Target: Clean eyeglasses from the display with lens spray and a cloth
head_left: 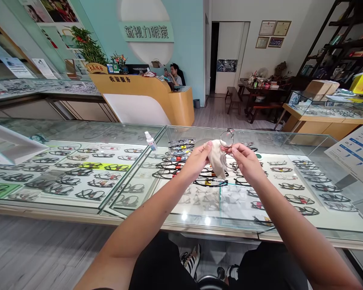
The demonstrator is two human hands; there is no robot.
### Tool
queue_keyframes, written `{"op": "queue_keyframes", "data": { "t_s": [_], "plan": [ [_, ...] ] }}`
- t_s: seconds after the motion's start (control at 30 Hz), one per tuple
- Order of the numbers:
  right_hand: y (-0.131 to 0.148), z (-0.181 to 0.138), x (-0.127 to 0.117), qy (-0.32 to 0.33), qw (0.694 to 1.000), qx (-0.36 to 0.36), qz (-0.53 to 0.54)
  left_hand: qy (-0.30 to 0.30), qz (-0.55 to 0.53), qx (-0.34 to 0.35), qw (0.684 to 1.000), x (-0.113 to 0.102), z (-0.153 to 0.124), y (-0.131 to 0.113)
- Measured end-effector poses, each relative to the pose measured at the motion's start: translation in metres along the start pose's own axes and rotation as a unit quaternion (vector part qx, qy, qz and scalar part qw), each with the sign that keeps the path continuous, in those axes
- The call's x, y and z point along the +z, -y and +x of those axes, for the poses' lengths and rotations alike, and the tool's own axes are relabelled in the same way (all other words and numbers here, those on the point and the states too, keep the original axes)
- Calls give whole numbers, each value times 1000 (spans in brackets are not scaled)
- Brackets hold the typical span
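Note:
Between my hands, above the glass counter, is a pair of eyeglasses [227, 138] with thin dark round rims. My right hand [245, 161] pinches the frame near its middle, one rim pointing up and the other hanging lower. A pale cream cloth [217, 160] is gripped in my left hand [202, 157], fingers closed on it; its loose end drapes down. The cloth lies against the left side of the glasses; whether it touches a lens I cannot tell. Under my hands, several dark-framed eyeglasses [210, 182] are lined up on the counter.
A white spray bottle [150, 141] stands on the glass display counter [181, 220], left of my hands. Eyeglasses fill the case below. A white sign [355, 155] leans at the right, a white card stand [12, 141] at the left. A person [174, 75] sits behind the far desk [145, 92].

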State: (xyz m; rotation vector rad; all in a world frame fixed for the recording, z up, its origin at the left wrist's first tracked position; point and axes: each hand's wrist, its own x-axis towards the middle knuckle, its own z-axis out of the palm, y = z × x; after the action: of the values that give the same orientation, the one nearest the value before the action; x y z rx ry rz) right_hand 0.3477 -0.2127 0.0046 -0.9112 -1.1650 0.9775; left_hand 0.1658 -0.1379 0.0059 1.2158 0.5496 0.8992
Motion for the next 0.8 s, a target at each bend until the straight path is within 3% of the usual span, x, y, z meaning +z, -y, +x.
{"op": "queue_keyframes", "data": {
  "t_s": [0.57, 0.8],
  "plan": [
    [7, -4, 7, -5, 998, -24, -63, -5, 25, 31, 999, 2, -2, 3],
    [10, -5, 6, 11, 997, -19, -70, 22, 51, 55, 997, 3, -3, 2]
  ]
}}
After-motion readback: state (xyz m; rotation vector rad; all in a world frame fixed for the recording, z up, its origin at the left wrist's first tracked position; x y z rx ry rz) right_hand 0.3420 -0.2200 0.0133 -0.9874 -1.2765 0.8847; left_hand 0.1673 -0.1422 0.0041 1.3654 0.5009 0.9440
